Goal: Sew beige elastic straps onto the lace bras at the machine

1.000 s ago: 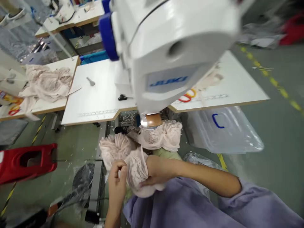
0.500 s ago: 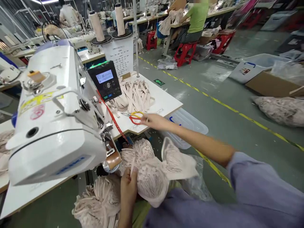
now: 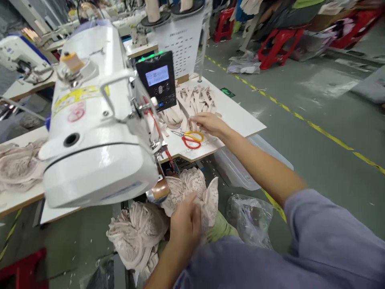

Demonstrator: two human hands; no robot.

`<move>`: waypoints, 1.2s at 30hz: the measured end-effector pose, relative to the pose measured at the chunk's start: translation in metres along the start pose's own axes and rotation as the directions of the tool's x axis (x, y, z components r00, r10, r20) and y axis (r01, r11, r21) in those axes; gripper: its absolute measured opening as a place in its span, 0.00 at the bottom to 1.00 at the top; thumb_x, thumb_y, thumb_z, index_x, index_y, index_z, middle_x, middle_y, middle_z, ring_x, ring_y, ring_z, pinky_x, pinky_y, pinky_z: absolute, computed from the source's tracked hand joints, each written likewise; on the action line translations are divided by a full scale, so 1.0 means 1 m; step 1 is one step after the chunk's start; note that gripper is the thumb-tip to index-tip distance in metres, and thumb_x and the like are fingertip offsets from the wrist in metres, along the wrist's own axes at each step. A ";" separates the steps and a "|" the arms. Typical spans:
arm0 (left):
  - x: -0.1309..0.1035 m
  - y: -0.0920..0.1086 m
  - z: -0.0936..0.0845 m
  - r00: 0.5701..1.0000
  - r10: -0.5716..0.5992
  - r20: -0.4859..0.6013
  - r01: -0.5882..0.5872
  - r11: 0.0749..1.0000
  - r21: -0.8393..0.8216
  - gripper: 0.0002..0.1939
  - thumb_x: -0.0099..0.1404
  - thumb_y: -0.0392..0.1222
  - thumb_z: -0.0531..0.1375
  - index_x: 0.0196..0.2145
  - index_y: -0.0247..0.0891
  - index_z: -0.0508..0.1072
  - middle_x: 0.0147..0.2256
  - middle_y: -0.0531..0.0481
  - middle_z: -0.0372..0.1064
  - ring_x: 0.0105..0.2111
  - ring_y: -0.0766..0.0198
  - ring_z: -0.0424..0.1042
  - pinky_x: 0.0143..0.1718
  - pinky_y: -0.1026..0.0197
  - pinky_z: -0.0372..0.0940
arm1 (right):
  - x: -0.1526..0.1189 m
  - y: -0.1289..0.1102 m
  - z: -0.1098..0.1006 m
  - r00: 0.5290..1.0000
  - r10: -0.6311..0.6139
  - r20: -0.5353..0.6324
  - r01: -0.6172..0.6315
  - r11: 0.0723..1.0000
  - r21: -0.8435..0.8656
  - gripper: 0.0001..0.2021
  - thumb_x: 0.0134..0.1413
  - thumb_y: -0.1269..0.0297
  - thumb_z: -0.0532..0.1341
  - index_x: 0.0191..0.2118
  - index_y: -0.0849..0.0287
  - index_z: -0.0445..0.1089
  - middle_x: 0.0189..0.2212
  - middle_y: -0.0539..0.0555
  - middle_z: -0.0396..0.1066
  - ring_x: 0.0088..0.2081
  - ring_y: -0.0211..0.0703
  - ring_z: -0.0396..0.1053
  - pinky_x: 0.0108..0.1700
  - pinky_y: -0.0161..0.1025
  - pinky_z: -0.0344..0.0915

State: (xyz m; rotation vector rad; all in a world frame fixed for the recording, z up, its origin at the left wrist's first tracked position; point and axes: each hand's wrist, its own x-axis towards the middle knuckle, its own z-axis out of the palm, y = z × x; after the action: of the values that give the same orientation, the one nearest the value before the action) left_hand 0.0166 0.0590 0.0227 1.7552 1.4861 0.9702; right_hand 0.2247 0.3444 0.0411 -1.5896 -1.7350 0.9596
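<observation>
While a pale lace garment lies just beyond the left grip, the right grip is stretched forward to a heap of pale strips on the white desk. The step in hand is judged to be a reach for the strips — one side at the lace, the other at the heap. The right fingers are bent and drawn near one another at the heap's edge; whether a strip is caught between them cannot be told. The left fingers are curled in front of the lace, but they are blurred, and whether the fabric is clamped cannot be told.

Nearer the body than the right grip, scissors with red and yellow handles are seen lying on the desk, near the strips. To the left of the right grip a control panel is placed, and ahead of the left grip, to its left, the sewing machine is set. A bundle of lace garments is bunched just left of the left grip.

By judgement, a light fingertip pinch is called for — the strips are loosely heaped and could be dragged out in a tangle. The scissors should be cleared, and the lace should be steadied on the left side.
</observation>
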 end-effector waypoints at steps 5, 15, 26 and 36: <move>0.011 0.005 -0.049 0.934 0.294 -0.201 -0.185 0.884 0.430 0.16 0.68 0.35 0.58 0.52 0.43 0.75 0.42 0.44 0.75 0.41 0.60 0.75 0.40 0.61 0.69 | -0.096 -0.031 0.023 0.930 -0.122 0.347 -0.214 0.587 0.781 0.18 0.47 0.52 0.72 0.37 0.61 0.73 0.22 0.46 0.67 0.21 0.26 0.61 0.21 0.25 0.57; 0.009 -0.005 -0.079 0.984 0.068 -0.162 0.043 0.802 0.595 0.19 0.71 0.44 0.55 0.57 0.42 0.72 0.28 0.51 0.68 0.25 0.65 0.68 0.25 0.65 0.57 | -0.143 -0.063 0.083 0.857 -0.217 0.467 -0.127 0.790 0.599 0.12 0.58 0.55 0.64 0.33 0.60 0.71 0.22 0.48 0.73 0.24 0.35 0.72 0.29 0.31 0.67; 0.008 -0.014 -0.096 0.965 -0.259 0.031 0.248 0.948 0.199 0.23 0.72 0.52 0.53 0.60 0.41 0.68 0.23 0.52 0.70 0.22 0.62 0.67 0.25 0.62 0.61 | -0.127 -0.069 0.097 0.915 -0.338 0.218 0.245 0.899 0.364 0.10 0.58 0.59 0.61 0.29 0.58 0.68 0.22 0.46 0.68 0.25 0.36 0.65 0.31 0.35 0.63; 0.006 0.020 -0.091 0.875 -0.483 -0.028 0.474 0.867 -0.157 0.15 0.70 0.50 0.56 0.47 0.45 0.78 0.50 0.48 0.76 0.52 0.55 0.73 0.47 0.58 0.70 | -0.115 -0.086 0.105 0.854 -0.514 0.079 0.495 0.850 0.181 0.05 0.56 0.67 0.61 0.29 0.58 0.69 0.39 0.55 0.69 0.42 0.47 0.68 0.46 0.44 0.67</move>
State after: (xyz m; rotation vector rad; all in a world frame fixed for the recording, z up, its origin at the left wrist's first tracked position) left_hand -0.0492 0.0621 0.0883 1.1705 1.7337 0.8508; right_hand 0.1030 0.2156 0.0581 -0.9092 -1.9718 0.9078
